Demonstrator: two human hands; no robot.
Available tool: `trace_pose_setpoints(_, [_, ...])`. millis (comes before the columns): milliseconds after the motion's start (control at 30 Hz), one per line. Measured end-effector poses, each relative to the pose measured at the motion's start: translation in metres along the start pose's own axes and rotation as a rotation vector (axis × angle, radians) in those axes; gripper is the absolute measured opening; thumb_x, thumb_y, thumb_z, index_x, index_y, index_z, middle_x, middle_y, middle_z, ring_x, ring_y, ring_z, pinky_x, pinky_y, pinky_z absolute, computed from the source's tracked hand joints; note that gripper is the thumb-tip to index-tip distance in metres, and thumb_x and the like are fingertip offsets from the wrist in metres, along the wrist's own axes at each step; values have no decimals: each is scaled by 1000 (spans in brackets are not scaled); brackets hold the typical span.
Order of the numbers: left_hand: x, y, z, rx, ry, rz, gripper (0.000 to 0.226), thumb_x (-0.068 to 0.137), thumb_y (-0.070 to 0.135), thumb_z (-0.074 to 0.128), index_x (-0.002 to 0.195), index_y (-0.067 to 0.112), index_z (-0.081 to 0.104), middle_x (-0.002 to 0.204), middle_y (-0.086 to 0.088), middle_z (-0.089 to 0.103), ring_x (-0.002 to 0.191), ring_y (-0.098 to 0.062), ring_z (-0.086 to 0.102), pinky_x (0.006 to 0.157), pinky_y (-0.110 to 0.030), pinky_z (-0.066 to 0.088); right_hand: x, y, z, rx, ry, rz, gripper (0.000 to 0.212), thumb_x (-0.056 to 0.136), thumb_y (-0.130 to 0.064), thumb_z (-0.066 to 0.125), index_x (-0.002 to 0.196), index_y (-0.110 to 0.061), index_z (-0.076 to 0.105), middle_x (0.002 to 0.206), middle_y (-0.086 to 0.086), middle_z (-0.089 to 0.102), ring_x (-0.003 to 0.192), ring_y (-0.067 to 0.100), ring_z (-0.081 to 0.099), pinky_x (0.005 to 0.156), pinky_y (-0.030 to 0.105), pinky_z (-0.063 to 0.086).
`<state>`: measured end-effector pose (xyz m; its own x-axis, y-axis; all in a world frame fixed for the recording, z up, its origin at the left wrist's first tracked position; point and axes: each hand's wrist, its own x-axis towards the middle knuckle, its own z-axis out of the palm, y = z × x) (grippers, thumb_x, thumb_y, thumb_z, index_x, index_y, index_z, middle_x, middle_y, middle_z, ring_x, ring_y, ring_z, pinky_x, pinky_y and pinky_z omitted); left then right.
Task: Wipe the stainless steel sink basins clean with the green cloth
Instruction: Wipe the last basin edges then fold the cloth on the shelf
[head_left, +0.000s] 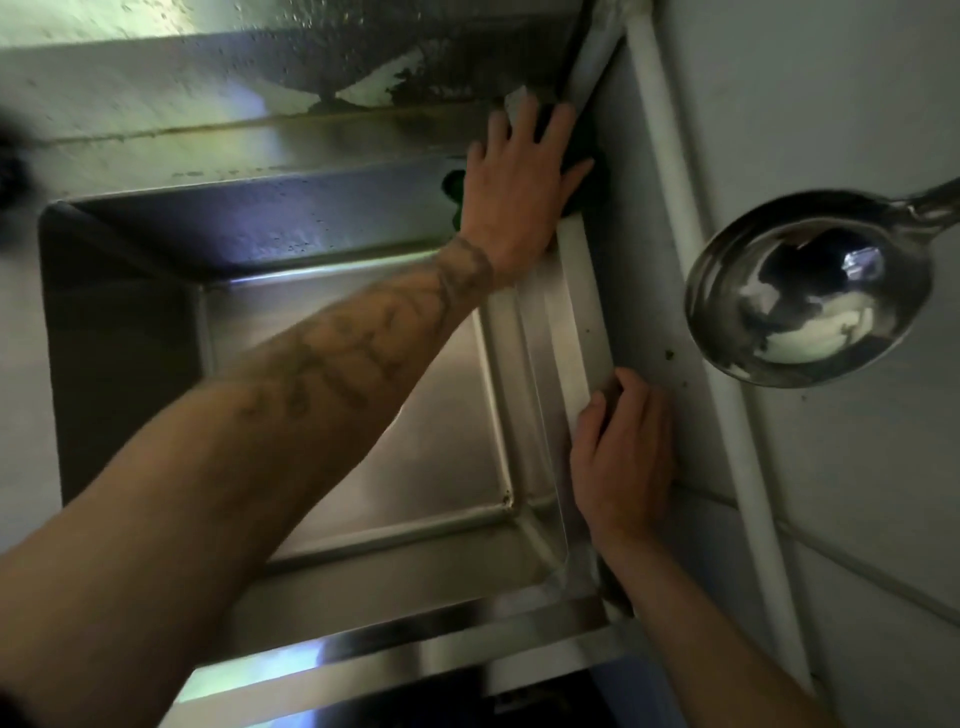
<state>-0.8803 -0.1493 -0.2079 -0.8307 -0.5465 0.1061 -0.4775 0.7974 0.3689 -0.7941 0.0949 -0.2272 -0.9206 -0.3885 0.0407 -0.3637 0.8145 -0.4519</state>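
Observation:
A stainless steel sink basin (363, 457) fills the middle of the view, seen from above. My left hand (519, 176) lies flat with spread fingers on the green cloth (592, 171) at the basin's far right corner, on the rim. Most of the cloth is hidden under the hand; a bit of green shows at the palm's left side too. My right hand (623, 457) rests on the basin's right rim (587, 332), fingers bent over its edge, holding nothing loose.
A large steel ladle (805, 291) hangs at the right, over the white tiled wall. A white pipe (675, 171) runs along the wall beside the sink. The back wall above the sink is stained and wet. The sink's front rim is near the bottom.

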Motion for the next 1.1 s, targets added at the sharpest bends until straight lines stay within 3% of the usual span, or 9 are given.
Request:
trace_pose_setpoints(67, [19,-3,0,-10,12,-78,61,109,57,40,158,21,42,163,-15,38,143,-37,42,115,-49,42,0,0,0,7,12,-13,37,104,-30,44,132,-8,55,110,12,60,94,26,59,74,46,55])
trace_pose_setpoints(133, [8,1,2,3,31,-44,62,108,59,38,155,20,45,161,-14,40,140,-37,45,113,-50,43,1,1,0,13,13,-25,37,104,-30,44,131,-8,55,111,12,59,94,25,58,74,47,55])
trace_pose_setpoints(300, [-37,-14,7,18,3,286,61,106,64,39,144,18,53,149,-17,51,126,-40,53,102,-54,47,-5,6,-8,131,-1,11,42,103,-33,52,141,-16,46,127,8,53,108,20,56,86,47,56])
trace_pose_setpoints(433, [3,-19,0,-4,-46,112,67,107,64,38,156,19,42,162,-20,36,143,-42,41,116,-55,41,-18,2,-19,118,68,32,43,101,-20,63,140,-8,51,128,13,54,113,21,52,94,39,49])
trace_pose_setpoints(533, [-7,-5,1,-13,-37,67,65,108,62,36,155,19,44,163,-20,36,144,-44,40,115,-56,40,-46,10,-24,52,76,73,40,102,-24,61,138,-10,51,124,12,54,108,28,56,91,47,53])
trace_pose_setpoints(667, [-84,5,6,-36,-39,424,56,107,60,41,140,18,56,142,-18,53,119,-42,53,96,-55,49,-85,28,-30,-29,63,133,45,102,-38,48,137,-10,51,123,14,56,108,35,58,90,56,53])
trace_pose_setpoints(733, [-93,-1,10,-13,-72,538,54,107,59,42,141,19,55,141,-19,53,117,-40,53,96,-55,50,-99,34,-33,-56,68,159,47,101,-39,46,136,-8,51,123,18,58,109,39,59,89,58,53])
trace_pose_setpoints(933, [-33,15,7,57,-49,167,57,107,58,42,148,19,50,154,-21,44,133,-45,47,107,-55,43,-112,42,-29,-57,96,182,40,103,-36,46,134,-11,47,122,19,59,108,40,60,89,56,54])
trace_pose_setpoints(1100, [-133,39,10,-9,-53,386,49,106,53,48,137,18,57,139,-19,54,114,-41,54,90,-52,50,-115,43,-28,-23,128,229,37,102,-28,51,132,-6,53,120,17,59,108,34,56,89,49,49])
